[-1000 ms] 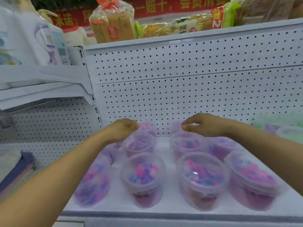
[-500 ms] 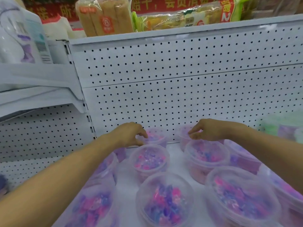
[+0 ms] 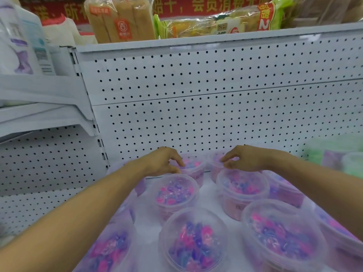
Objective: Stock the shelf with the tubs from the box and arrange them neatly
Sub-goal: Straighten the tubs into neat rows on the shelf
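Left hand (image 3: 164, 162) and right hand (image 3: 244, 158) reach forward, fingers curled.
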Demonstrator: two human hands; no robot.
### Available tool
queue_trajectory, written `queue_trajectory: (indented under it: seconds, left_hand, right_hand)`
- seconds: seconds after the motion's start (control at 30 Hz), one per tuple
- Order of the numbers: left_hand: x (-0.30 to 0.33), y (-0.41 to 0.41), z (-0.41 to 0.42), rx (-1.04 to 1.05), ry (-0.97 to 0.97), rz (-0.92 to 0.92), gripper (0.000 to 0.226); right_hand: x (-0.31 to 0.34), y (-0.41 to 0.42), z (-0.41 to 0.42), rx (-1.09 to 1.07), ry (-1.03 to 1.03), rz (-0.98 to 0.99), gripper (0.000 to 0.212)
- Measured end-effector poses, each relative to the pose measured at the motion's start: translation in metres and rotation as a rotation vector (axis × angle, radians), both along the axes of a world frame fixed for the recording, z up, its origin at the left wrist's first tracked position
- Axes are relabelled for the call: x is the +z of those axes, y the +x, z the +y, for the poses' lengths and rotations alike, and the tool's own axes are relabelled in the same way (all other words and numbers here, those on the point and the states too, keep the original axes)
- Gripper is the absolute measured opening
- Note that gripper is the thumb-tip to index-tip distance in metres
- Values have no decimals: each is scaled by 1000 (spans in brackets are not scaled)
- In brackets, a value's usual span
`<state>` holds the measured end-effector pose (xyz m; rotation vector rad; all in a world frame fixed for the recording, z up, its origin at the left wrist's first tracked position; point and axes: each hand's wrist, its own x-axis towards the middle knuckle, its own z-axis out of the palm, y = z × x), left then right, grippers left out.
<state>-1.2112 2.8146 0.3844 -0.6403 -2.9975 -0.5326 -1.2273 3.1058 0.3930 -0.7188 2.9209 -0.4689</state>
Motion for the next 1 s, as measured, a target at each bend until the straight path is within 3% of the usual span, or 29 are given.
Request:
queue_trajectory:
  seconds: [0.17,0.27,0.4,0.5,0.63,1.0]
  left_hand:
    - [8,19,5,63,-159,29,30]
    - [21,51,0,99,-60,78,40]
    - [34,102,-23,115,-134,-183,60]
    - [28,112,-22,128,-216,-182,53]
    - [17,108,-6,142,-100,-111,42]
    - [11,113,25,150,-131,-103,40]
  right_hand:
    - [4,12,1,2,24,-32,39]
    - [13,35,9,-13,-25,5,45]
    - [22,77,21,19,82,-81,48]
    - [21,93,21,-30,169,-114,48]
    - [18,100,19,-39,105,-79,41]
    - [-3,97,25,11,38,40,31]
